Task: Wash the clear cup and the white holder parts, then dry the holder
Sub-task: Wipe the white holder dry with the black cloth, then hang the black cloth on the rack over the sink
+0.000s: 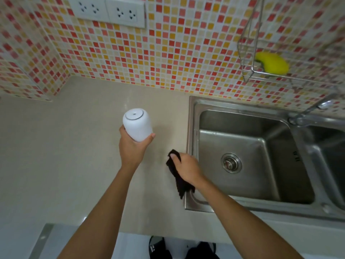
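My left hand is wrapped around the white holder, fingers and thumb curled about its lower part, holding it up above the beige surface with its flat round end turned toward the tiled wall. My right hand grips a black cloth, which hangs down at the left rim of the steel sink. A yellow sponge lies in the wire rack on the wall above the tap.
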`<state>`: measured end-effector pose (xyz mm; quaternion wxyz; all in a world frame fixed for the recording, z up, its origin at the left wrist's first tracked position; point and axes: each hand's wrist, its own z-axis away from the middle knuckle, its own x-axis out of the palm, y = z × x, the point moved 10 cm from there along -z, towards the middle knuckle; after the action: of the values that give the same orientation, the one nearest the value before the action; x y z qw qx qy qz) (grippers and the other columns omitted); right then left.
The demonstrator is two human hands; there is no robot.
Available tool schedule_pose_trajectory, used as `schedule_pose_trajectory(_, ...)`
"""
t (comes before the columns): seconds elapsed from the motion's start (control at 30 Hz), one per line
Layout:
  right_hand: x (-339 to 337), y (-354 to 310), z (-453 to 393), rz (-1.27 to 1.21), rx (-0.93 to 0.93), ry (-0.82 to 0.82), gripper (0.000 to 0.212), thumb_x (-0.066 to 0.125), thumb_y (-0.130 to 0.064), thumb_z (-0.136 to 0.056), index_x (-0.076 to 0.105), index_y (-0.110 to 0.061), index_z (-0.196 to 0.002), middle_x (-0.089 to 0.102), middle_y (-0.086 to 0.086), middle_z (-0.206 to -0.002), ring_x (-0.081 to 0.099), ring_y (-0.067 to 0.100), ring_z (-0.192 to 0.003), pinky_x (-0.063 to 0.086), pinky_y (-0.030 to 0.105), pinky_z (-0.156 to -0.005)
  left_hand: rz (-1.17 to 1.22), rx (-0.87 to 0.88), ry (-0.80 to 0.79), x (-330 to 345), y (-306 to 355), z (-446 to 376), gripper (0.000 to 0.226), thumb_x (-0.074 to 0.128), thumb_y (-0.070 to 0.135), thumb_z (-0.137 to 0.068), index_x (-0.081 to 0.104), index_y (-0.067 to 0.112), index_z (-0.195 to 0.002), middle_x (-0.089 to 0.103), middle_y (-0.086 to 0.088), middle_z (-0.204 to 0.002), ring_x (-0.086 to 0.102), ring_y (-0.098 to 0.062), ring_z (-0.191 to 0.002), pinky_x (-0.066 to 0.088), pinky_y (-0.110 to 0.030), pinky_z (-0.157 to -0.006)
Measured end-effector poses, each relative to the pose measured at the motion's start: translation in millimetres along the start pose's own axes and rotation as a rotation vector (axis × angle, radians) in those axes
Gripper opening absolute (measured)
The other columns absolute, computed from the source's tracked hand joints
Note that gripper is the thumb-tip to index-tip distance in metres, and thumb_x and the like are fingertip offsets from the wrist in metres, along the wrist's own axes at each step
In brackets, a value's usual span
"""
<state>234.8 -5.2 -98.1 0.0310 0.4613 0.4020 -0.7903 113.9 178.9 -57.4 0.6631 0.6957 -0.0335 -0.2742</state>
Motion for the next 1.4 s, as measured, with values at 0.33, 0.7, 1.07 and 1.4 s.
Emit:
schedule_pose_trajectory(0.33, -47.4, 66.1, -18.7, -0.662, 0.378, 0.114, 0.034, 0.083, -0.033, -0.071, 0.068, -0.017, -0.096, 0.072, 0.002, -0.090, 0.069, 0.020, -0.086, 0.056, 0.034, -0.079, -0.087, -0.002, -0.067, 17.7, -28.6, 6.6, 0.102, 0.092, 0.041, -0.054, 0.035, 0.022, -0.137, 0.053, -0.002, -0.127, 0.048, -0.026, -0.117, 0.045, -0.035, -0.090)
schedule_pose_trajectory(0.7, -53.2, 86.7, -15.2, -0.569, 0.390, 0.167, 0.024, 0.074, -0.028, -0.079, 0.065, -0.020, -0.099, 0.069, 0.000, -0.093, 0.065, 0.021, -0.089, 0.054, 0.042, -0.088, -0.119, 0.000, -0.086, 23.1, -49.5, 18.1, 0.101, 0.092, 0.036, -0.056, 0.034, 0.024, -0.137, 0.050, 0.000, -0.129, 0.041, -0.026, -0.119, 0.043, -0.040, -0.095)
schedule_pose_trajectory(1.07, -63.0, 105.6, -5.8, -0.738, 0.389, 0.046, 0.056, 0.063, -0.030, -0.092, 0.039, -0.033, -0.142, 0.054, -0.002, -0.127, 0.056, 0.024, -0.111, 0.050, 0.046, -0.097, -0.063, -0.003, -0.097, 23.1, -62.9, 26.7, 0.112, 0.093, 0.026, -0.056, 0.025, 0.016, -0.144, 0.043, 0.000, -0.138, 0.045, -0.018, -0.127, 0.040, -0.035, -0.106)
schedule_pose_trajectory(1.4, -107.6, 120.2, 4.4, -0.953, 0.358, -0.091, 0.020, 0.040, -0.017, -0.093, 0.058, -0.018, -0.102, 0.063, 0.008, -0.104, 0.057, 0.022, -0.101, 0.044, 0.039, -0.098, -0.220, 0.243, -0.113, 103.8, 35.7, 137.2, 0.032, 0.057, 0.018, -0.093, 0.053, 0.018, -0.125, 0.056, 0.001, -0.109, 0.055, -0.018, -0.099, 0.050, -0.035, -0.084)
